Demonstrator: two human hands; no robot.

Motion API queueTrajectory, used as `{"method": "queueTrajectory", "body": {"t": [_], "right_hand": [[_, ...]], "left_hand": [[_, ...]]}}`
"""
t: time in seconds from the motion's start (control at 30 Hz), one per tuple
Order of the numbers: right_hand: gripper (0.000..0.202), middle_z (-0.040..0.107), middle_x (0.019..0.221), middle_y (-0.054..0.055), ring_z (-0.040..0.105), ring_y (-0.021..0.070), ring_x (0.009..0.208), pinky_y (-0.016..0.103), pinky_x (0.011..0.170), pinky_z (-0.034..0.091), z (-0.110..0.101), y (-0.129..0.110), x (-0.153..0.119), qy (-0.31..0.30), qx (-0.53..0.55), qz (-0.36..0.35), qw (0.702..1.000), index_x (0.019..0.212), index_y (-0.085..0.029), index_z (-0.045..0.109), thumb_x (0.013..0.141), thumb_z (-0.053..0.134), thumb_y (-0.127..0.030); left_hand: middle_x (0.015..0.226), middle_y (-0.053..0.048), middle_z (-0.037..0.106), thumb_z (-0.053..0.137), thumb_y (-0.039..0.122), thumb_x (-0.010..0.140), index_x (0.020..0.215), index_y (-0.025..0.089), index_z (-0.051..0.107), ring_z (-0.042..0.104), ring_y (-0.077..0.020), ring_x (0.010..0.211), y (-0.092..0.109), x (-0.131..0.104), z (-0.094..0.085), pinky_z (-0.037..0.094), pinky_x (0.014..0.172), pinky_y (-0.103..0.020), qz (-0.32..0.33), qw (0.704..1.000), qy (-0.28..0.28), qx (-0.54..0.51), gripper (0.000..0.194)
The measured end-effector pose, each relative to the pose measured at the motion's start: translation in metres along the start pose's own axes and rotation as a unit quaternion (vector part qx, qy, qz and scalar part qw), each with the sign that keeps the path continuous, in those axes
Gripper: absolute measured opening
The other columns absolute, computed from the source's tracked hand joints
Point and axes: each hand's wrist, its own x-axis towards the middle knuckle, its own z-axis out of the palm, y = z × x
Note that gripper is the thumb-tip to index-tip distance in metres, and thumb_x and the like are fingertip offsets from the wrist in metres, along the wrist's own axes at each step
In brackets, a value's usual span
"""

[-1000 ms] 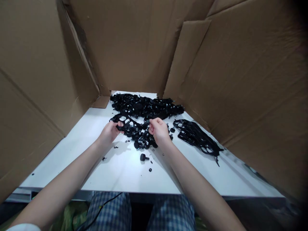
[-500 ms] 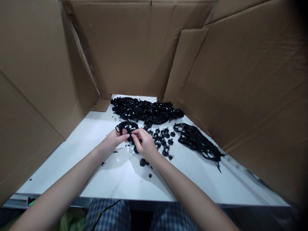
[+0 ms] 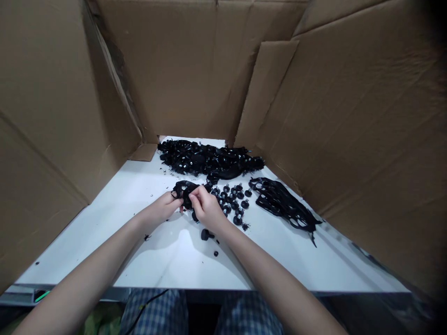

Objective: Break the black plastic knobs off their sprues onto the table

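Observation:
My left hand (image 3: 163, 207) and my right hand (image 3: 206, 207) meet over the middle of the white table (image 3: 167, 251). Both pinch a crumpled black rubber web (image 3: 185, 190) with round holes, held just above the surface. Right of my right hand lies a cluster of small black knobs with metal studs (image 3: 234, 200). One loose black knob (image 3: 206, 235) rests near my right wrist.
A big heap of black webs with parts (image 3: 206, 160) lies at the back of the table. A pile of empty black webs (image 3: 282, 202) lies at the right. Cardboard walls (image 3: 349, 130) enclose the table on three sides. Small black scraps dot the surface.
The web was stretched wide between my hands; the knobs dropped onto the table and my hands came together, bunching the web.

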Motion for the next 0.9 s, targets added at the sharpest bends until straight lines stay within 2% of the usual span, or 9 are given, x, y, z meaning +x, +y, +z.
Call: {"method": "queueTrajectory", "body": {"t": [0.27, 0.4, 0.5, 0.6, 0.63, 0.7, 0.8, 0.9], "right_hand": [[0.014, 0.053, 0.067, -0.001, 0.051, 0.0142, 0.062, 0.026, 0.06, 0.037, 0.0, -0.001, 0.001, -0.001, -0.002, -0.029, 1.0, 0.077, -0.023, 0.042, 0.09, 0.038, -0.026], [0.017, 0.051, 0.061, -0.004, 0.047, 0.0108, 0.052, 0.024, 0.053, 0.035, -0.003, 0.001, 0.003, -0.024, 0.084, 0.018, 0.996, 0.075, -0.023, 0.043, 0.09, 0.042, -0.03], [0.021, 0.05, 0.059, -0.007, 0.041, 0.0075, 0.044, 0.021, 0.044, 0.031, -0.005, 0.005, 0.007, -0.051, 0.23, 0.071, 0.969, 0.075, -0.023, 0.043, 0.087, 0.048, -0.039], [0.031, 0.046, 0.053, -0.009, 0.035, 0.0056, 0.04, 0.019, 0.039, 0.027, -0.008, 0.005, 0.012, -0.049, 0.392, 0.108, 0.912, 0.074, -0.022, 0.045, 0.076, 0.063, -0.047], [0.034, 0.045, 0.052, -0.009, 0.032, 0.0051, 0.041, 0.018, 0.039, 0.026, -0.008, 0.004, 0.014, -0.032, 0.424, 0.115, 0.898, 0.072, -0.022, 0.045, 0.072, 0.066, -0.049], [0.038, 0.044, 0.053, -0.009, 0.029, 0.0044, 0.042, 0.018, 0.04, 0.024, -0.008, 0.002, 0.016, 0.012, 0.443, 0.121, 0.888, 0.07, -0.022, 0.043, 0.069, 0.068, -0.05], [0.038, 0.042, 0.055, -0.007, 0.029, 0.0051, 0.044, 0.019, 0.041, 0.023, -0.007, 0.004, 0.019, 0.069, 0.412, 0.123, 0.9, 0.071, -0.022, 0.04, 0.071, 0.064, -0.052], [0.035, 0.037, 0.058, -0.007, 0.03, 0.0068, 0.047, 0.02, 0.043, 0.025, -0.016, 0.013, 0.024, 0.135, 0.349, 0.122, 0.919, 0.072, -0.024, 0.035, 0.078, 0.051, -0.055]], "left_hand": [[0.067, 0.001, 0.059, 0.049, 0.02, 0.08, 0.067, 0.018, 0.059, 0.051, -0.016, 0.066, 0.006, 0.0, 0.0, 0.039, 0.064, -0.026, 0.032, 0.999, -0.009, 0.043, 0.017], [0.068, 0.0, 0.059, 0.05, 0.018, 0.079, 0.065, 0.017, 0.058, 0.052, -0.0164, 0.069, 0.004, 0.001, -0.001, 0.04, 0.068, -0.026, 0.038, 0.999, -0.009, 0.03, 0.016], [0.065, 0.0, 0.058, 0.051, 0.017, 0.076, 0.061, 0.017, 0.056, 0.052, -0.0163, 0.068, 0.005, 0.002, -0.001, 0.041, 0.068, -0.027, 0.038, 0.999, -0.007, 0.001, 0.016], [0.064, -0.001, 0.059, 0.052, 0.023, 0.076, 0.064, 0.017, 0.057, 0.054, -0.0169, 0.066, 0.008, 0.003, 0.0, 0.045, 0.07, -0.029, 0.041, 0.998, 0.001, -0.052, 0.015], [0.064, -0.001, 0.06, 0.052, 0.025, 0.077, 0.066, 0.017, 0.058, 0.055, -0.0172, 0.066, 0.008, 0.004, 0.002, 0.046, 0.071, -0.03, 0.04, 0.997, 0.011, -0.071, 0.015], [0.063, -0.001, 0.06, 0.054, 0.028, 0.076, 0.069, 0.017, 0.059, 0.056, -0.0175, 0.064, 0.006, 0.006, 0.005, 0.047, 0.072, -0.032, 0.034, 0.993, 0.047, -0.106, 0.013], [0.065, -0.001, 0.062, 0.06, 0.026, 0.07, 0.071, 0.016, 0.06, 0.058, -0.0182, 0.068, 0.0, 0.011, 0.006, 0.048, 0.073, -0.032, 0.017, 0.979, 0.127, -0.156, 0.01], [0.074, -0.002, 0.062, 0.059, 0.025, 0.067, 0.07, 0.017, 0.058, 0.059, -0.018, 0.076, -0.005, 0.016, -0.005, 0.05, 0.076, -0.031, 0.006, 0.951, 0.217, -0.222, 0.009]]}}
